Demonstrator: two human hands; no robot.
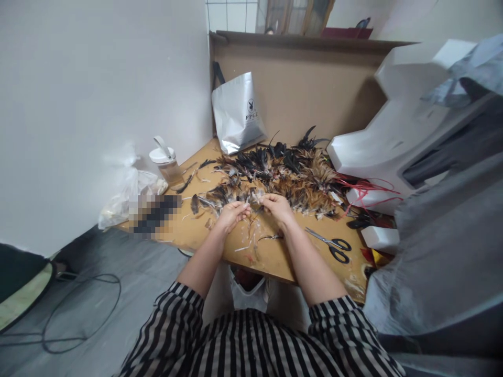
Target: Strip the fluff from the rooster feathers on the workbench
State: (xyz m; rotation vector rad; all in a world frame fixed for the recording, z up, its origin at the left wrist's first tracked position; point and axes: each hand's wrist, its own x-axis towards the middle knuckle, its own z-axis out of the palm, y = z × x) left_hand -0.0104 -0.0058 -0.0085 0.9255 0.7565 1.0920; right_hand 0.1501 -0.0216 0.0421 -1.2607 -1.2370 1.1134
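My left hand (234, 214) and my right hand (278, 206) are close together over the wooden table, at the near edge of a spread of feathers. Fingers on both are closed in a pinch. A small pale, fluffy feather (254, 198) shows between the fingertips, though its outline is hard to make out. Behind the hands, brown feathers (291, 191) lie in a row, with black feathers (255, 162) farther back. White quill scraps (251, 235) are scattered on the tabletop nearer my body. To the right of my right forearm lie black-handled scissors (332, 244), their blades pointing left.
A silver bag (238, 112) stands at the back against a cardboard panel (298, 84). At left are a lidded cup (167, 162) and a plastic bag (129, 193). Red strings (369, 188) and white foam pieces (365, 136) sit at right. A bin (247, 285) is below the table edge.
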